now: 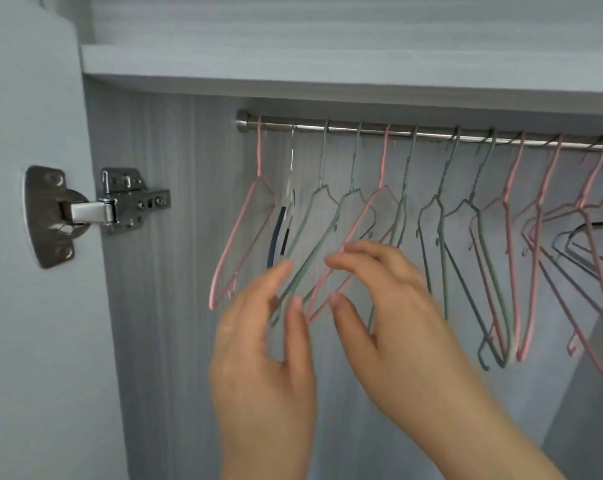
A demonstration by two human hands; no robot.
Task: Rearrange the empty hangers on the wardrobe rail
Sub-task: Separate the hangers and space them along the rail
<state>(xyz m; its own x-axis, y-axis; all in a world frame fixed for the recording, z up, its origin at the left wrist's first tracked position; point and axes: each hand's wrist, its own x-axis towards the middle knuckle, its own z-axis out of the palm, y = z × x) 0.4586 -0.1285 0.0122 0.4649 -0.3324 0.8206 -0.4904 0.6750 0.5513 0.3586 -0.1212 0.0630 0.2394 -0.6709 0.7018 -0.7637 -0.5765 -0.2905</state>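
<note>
A steel wardrobe rail (362, 130) carries several empty wire hangers, pink and green, hanging at a slant. A pink hanger (239, 233) is furthest left, with a clear and navy hanger (283, 216) beside it. My left hand (265, 358) reaches up with forefinger and thumb spread on either side of the lower arm of a green hanger (319, 216). My right hand (393, 306) is just to its right, fingers curved over and thumb under the lower arm of another pink hanger (379, 209). Neither hand plainly closes on a wire.
A shelf (327, 69) sits just above the rail. The open wardrobe door with its metal hinge (95, 211) stands to the left. More green hangers (442, 237) and pink hangers (535, 254) crowd the rail to the right, some overlapping.
</note>
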